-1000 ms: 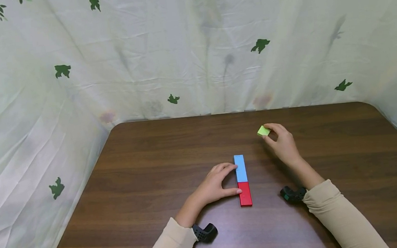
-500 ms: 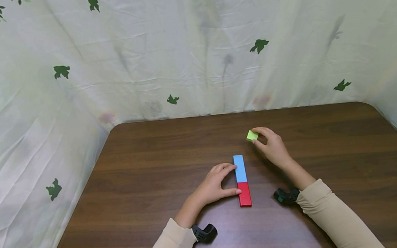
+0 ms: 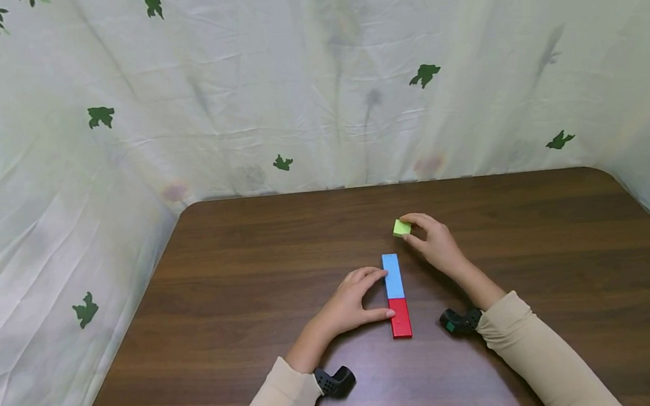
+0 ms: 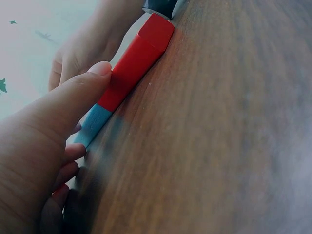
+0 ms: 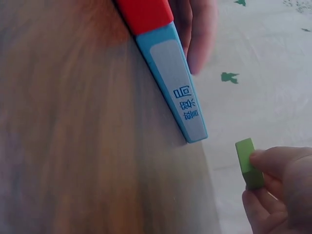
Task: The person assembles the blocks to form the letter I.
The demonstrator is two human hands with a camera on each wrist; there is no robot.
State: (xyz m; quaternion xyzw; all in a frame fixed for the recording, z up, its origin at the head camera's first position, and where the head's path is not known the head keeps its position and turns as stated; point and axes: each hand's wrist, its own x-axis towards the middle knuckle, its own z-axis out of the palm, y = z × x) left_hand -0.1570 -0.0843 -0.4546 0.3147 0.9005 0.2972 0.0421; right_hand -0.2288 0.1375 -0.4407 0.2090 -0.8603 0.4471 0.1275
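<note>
A red block [image 3: 402, 324] and a blue block [image 3: 394, 281] lie end to end on the table, the blue one farther from me. My left hand [image 3: 347, 304] rests at their left side, thumb touching the red block and a fingertip at the blue one. Its fingers are spread and not wrapped around either. Beyond the blue block's far end, my right hand [image 3: 439, 248] pinches a small lime-green block [image 3: 401, 228] between thumb and fingers, apart from the row. A pale label with blue characters shows on the blue block's side [image 5: 178, 87] in the right wrist view.
The brown wooden table [image 3: 248, 248] has a rounded far edge. Behind it hangs a pale curtain [image 3: 303, 89] with green leaf-like shapes. A black wrist camera [image 3: 336, 382] sits at the left sleeve, and another black wrist camera [image 3: 460, 321] at the right.
My right hand has moved left and slightly nearer with the green block, from the right of the row to just past its far end. My left hand and the row stay put.
</note>
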